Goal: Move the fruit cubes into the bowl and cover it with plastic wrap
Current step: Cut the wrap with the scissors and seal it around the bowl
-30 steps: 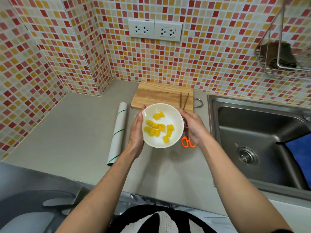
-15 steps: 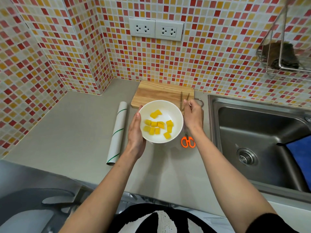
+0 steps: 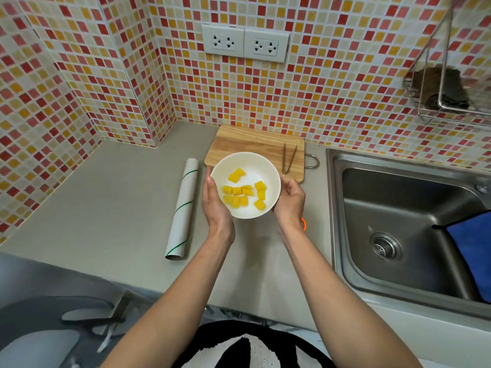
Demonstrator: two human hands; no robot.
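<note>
A white bowl (image 3: 268, 168) holds several yellow fruit cubes (image 3: 243, 193) and sits in front of the wooden cutting board (image 3: 247, 142). My left hand (image 3: 215, 205) cups the bowl's left side. My right hand (image 3: 291, 200) cups its right side. Whether clear film lies over the bowl I cannot tell. A roll of plastic wrap (image 3: 183, 208) with green stripes lies on the counter to the left of the bowl. Wooden tongs (image 3: 289, 158) rest on the board's right part.
A steel sink (image 3: 398, 221) lies to the right, a blue cloth (image 3: 475, 248) draped over its edge. Orange scissors (image 3: 303, 224) peek out behind my right wrist. A wire rack (image 3: 451, 96) hangs on the tiled wall. The grey counter (image 3: 106, 203) extends left.
My right hand went up to the board's right side near the tongs, then came back to the bowl's right side. The scissors are now mostly hidden by my wrist.
</note>
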